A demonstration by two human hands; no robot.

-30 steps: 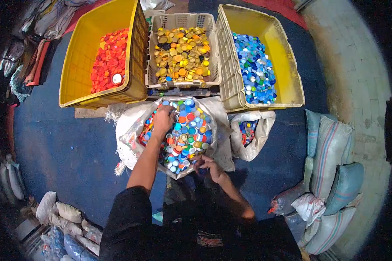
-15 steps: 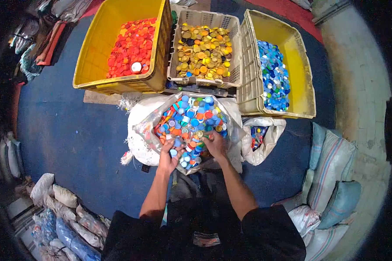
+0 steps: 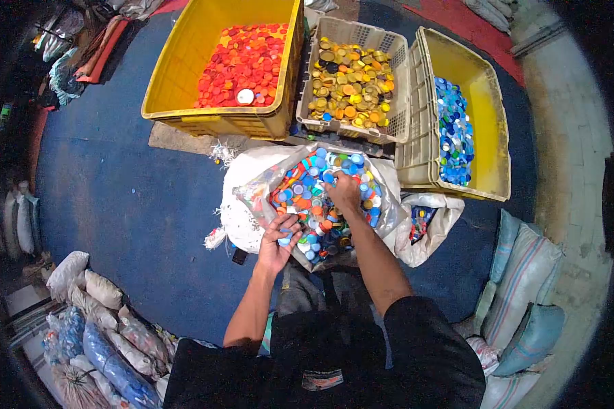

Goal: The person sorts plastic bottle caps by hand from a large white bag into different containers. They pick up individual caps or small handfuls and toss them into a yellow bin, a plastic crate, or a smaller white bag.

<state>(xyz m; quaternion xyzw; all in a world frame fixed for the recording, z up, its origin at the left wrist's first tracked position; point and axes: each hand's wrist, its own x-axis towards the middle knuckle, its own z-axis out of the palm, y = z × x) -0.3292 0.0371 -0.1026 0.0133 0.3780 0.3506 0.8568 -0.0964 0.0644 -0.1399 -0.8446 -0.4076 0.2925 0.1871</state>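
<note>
An open white sack [image 3: 249, 201] full of mixed bottle caps [image 3: 305, 191] in blue, orange, red, white and green lies in front of me. My left hand [image 3: 278, 244] is at the sack's near left edge, palm up, its fingers curled around light blue bottle caps [image 3: 285, 238]. Over the far middle of the pile, my right hand [image 3: 344, 193] reaches down with its fingertips pinched at a blue cap among the others. The fingers partly hide what they grip.
Behind the sack stand a yellow bin [image 3: 286, 112] of red caps, a pale crate [image 3: 400, 88] of yellow and gold caps, and another yellow bin [image 3: 488, 129] of blue caps. A smaller sack [image 3: 440, 232] sits at right. Stuffed sacks [image 3: 522, 293] line both sides.
My right hand has moved from the near right of the pile to its far middle. My left hand has drawn back slightly, its fingers more curled. The whole view has shifted.
</note>
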